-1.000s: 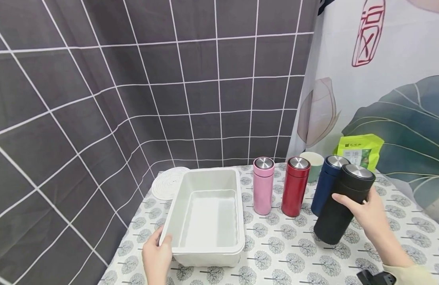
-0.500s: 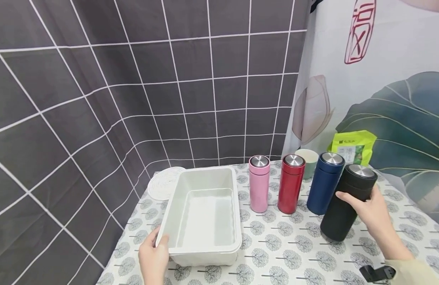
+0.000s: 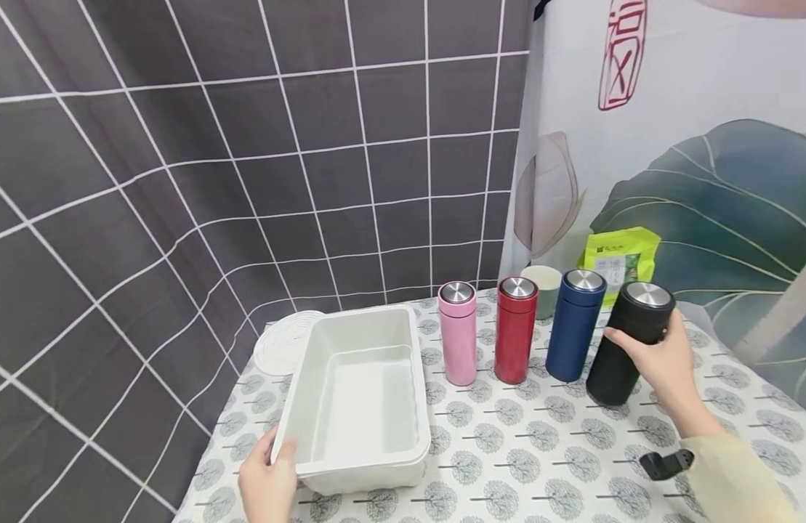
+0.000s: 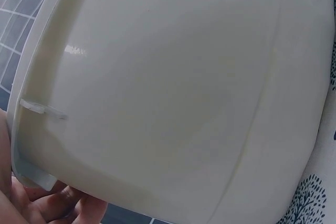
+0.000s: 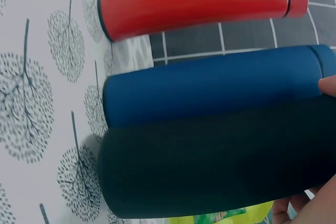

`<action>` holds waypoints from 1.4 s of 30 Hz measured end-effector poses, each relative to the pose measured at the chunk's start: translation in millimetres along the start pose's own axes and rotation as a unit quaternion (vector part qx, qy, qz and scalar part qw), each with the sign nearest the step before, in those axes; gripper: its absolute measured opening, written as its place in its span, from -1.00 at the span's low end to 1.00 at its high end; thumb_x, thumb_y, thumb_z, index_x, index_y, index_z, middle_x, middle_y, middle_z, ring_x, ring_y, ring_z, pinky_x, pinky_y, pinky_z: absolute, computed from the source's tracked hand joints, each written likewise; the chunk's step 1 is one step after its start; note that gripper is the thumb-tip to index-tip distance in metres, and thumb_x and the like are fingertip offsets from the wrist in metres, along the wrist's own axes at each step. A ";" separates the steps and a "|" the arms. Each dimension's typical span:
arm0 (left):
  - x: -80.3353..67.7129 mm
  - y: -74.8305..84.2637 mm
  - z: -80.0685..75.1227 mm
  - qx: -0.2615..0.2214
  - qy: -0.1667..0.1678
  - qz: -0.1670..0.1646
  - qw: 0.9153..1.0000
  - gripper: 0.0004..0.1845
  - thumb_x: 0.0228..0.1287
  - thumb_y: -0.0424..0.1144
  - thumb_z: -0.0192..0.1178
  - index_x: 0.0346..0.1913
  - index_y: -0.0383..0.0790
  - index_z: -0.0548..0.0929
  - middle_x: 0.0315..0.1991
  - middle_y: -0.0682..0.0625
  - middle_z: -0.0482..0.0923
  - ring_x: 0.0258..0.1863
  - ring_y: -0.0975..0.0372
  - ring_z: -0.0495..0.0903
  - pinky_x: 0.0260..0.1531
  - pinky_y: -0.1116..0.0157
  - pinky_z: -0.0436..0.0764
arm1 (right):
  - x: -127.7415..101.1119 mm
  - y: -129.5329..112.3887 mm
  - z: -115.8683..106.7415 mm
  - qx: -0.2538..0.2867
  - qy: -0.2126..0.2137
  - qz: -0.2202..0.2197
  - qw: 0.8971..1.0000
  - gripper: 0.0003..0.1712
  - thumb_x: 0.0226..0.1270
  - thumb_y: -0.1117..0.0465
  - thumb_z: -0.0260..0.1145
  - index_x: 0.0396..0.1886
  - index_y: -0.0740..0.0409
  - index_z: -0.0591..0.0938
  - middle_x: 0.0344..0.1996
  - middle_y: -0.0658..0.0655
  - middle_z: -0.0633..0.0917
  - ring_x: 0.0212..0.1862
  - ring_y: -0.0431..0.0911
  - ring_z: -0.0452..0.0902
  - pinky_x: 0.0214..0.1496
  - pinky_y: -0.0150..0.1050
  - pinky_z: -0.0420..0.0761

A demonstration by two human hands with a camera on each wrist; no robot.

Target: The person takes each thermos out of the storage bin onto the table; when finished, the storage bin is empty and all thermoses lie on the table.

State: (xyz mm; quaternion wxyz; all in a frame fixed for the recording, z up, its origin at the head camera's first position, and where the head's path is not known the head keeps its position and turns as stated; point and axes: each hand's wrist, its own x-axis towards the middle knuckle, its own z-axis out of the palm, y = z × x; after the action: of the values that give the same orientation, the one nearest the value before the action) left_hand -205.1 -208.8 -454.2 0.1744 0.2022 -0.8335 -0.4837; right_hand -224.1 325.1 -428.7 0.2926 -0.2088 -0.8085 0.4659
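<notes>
While the white tub (image 3: pixel 357 392) stands with nothing in it, no flask yet lies inside; all four remain on the patterned tablecloth (image 3: pixel 540 450). Right hand (image 3: pixel 658 359) wrapped around the black flask (image 3: pixel 621 349) near its cap, base apparently on the cloth, at the right end of the row beside the blue flask (image 3: pixel 573 327), red flask (image 3: pixel 515 330) and pink flask (image 3: pixel 458 334). Left hand (image 3: pixel 268 483) gripping the tub's near-left rim. Hands well apart, the black flask far to the tub's right.

4 flasks: pink (image 3: pixel 458 333), red (image 3: pixel 516 329), blue (image 3: pixel 575 325), black (image 3: pixel 628 341). 1 white bin (image 3: pixel 350 457), 1 round mat (image 3: pixel 280 341), 1 cup (image 3: pixel 542 289), 1 green pouch (image 3: pixel 620 253).
</notes>
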 end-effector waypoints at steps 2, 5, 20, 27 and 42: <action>5.5 -9.2 0.8 0.008 0.003 -0.004 1.000 -0.53 0.37 -0.24 0.09 0.28 -0.38 0.48 0.16 -0.43 0.51 0.12 -0.27 0.54 -0.14 -0.08 0.70 | 4.7 -1.8 4.6 0.000 0.008 -0.007 1.000 0.01 0.16 -0.01 0.45 0.50 0.10 0.13 0.29 0.30 0.38 0.19 0.21 0.33 0.13 0.25 0.44; 11.5 -19.1 2.6 0.003 -0.003 -0.007 1.000 -0.53 0.40 -0.21 0.08 0.29 -0.35 0.47 0.18 -0.42 0.51 0.13 -0.28 0.53 -0.25 0.02 0.75 | 10.4 -1.9 8.3 0.001 0.017 -0.013 1.000 0.00 0.15 -0.01 0.44 0.48 0.16 0.14 0.29 0.33 0.38 0.22 0.26 0.33 0.17 0.32 0.41; -4.2 6.6 -5.1 0.023 -0.032 -0.004 0.999 -0.53 0.40 -0.29 -0.02 0.29 -0.48 0.42 0.18 -0.50 0.45 0.11 -0.34 0.50 -0.10 -0.17 0.63 | 29.6 14.3 5.9 -0.014 0.048 -0.030 0.998 -0.07 0.15 0.04 0.44 0.42 0.22 0.21 0.26 0.33 0.41 0.22 0.24 0.34 0.18 0.27 0.40; 1.5 -4.8 -0.3 0.021 -0.028 -0.003 0.999 -0.53 0.41 -0.25 0.00 0.29 -0.42 0.44 0.20 -0.44 0.48 0.12 -0.32 0.50 -0.18 -0.12 0.68 | 35.4 16.3 5.1 -0.025 0.055 -0.015 0.998 -0.09 0.15 0.03 0.44 0.39 0.23 0.22 0.24 0.33 0.40 0.21 0.24 0.33 0.17 0.24 0.39; 9.2 -17.5 6.2 0.007 -0.013 -0.018 1.000 -0.55 0.39 -0.23 0.07 0.29 -0.29 0.49 0.21 -0.35 0.51 0.13 -0.25 0.55 -0.33 0.00 0.74 | 44.8 19.8 -4.3 -0.046 0.000 -0.022 0.999 -0.05 0.24 -0.04 0.35 0.42 0.33 0.13 0.21 0.47 0.34 0.16 0.36 0.30 0.05 0.33 0.39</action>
State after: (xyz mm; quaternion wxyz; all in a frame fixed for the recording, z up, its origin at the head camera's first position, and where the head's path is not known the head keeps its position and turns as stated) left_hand -213.1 -216.7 -471.6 0.1535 0.2126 -0.8350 -0.4836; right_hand -253.1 364.6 -431.8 0.2932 -0.2043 -0.8334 0.4216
